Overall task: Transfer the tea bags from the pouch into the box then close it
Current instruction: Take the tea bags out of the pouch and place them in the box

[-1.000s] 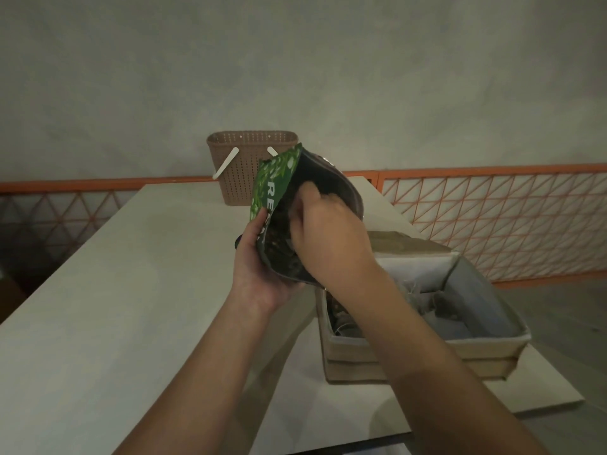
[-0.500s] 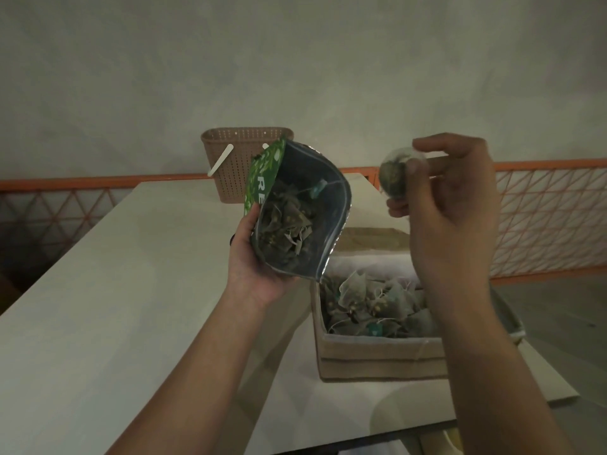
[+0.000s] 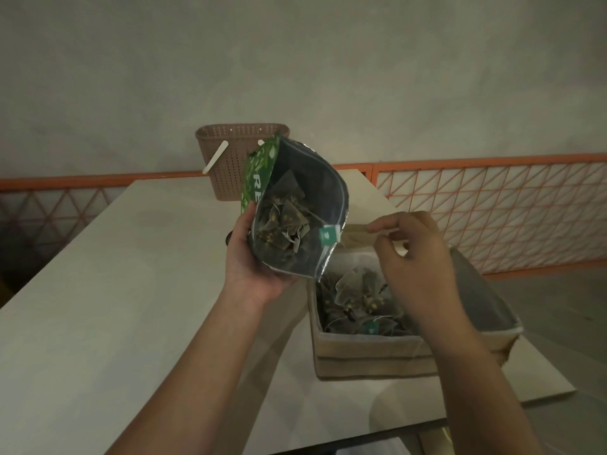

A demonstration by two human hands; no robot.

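A tea bag has just been dropped into the box, the right hand now loosely curled and empty, while the pouch is gripped by the left hand, more bags remaining.

A pale desk stretches back toward a plain grey plastered wall. Along the wall's foot runs an orange railing with a triangular lattice. A brown perforated basket stands at the desk's far edge. The light is dim.
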